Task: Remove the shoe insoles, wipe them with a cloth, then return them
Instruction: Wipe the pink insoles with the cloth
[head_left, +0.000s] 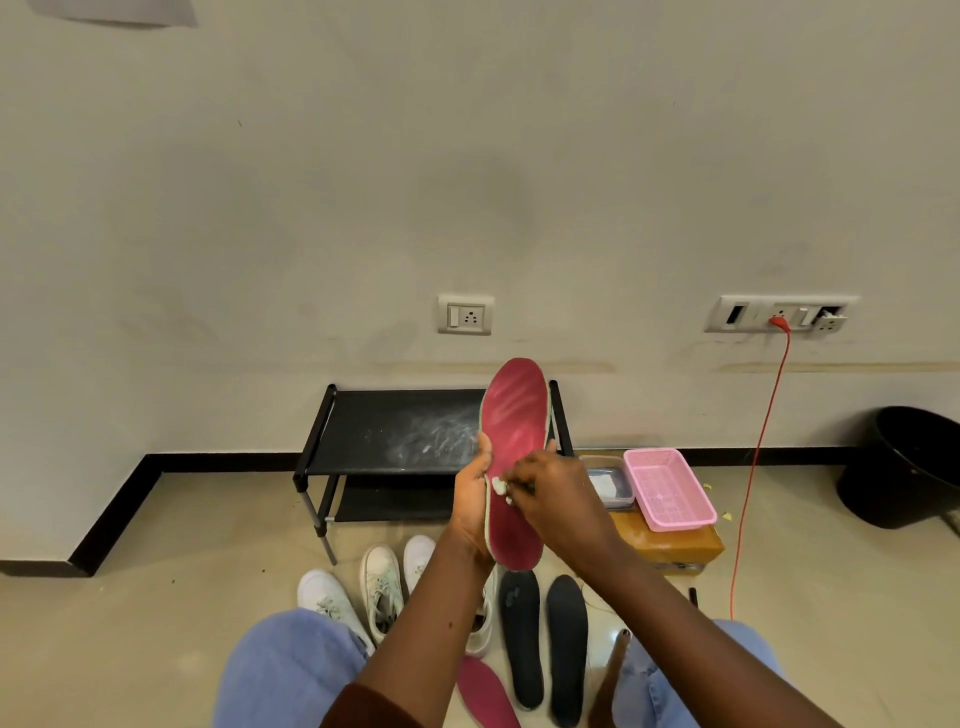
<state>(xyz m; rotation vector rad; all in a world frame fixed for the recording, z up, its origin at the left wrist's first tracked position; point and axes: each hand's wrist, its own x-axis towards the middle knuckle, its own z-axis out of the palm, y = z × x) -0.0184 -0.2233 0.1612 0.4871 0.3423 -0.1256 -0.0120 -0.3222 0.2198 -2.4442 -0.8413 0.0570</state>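
Note:
My left hand (470, 501) grips a red insole (514, 421) by its left edge and holds it upright in front of me. My right hand (553, 493) presses a small white cloth (500, 487) against the insole's face, its fingers curled round the wad. On the floor below lie a second red insole (485, 693) and two black insoles (522, 639) (566, 649). White sneakers (382, 584) stand to the left of them.
A black two-tier shoe rack (395, 431) with white dust on top stands against the wall. A pink basket (667, 488) and a clear box (608, 480) rest on a brown box (675, 545) at right. An orange cable (753, 467) hangs from the socket; a black bin (904, 467) is far right.

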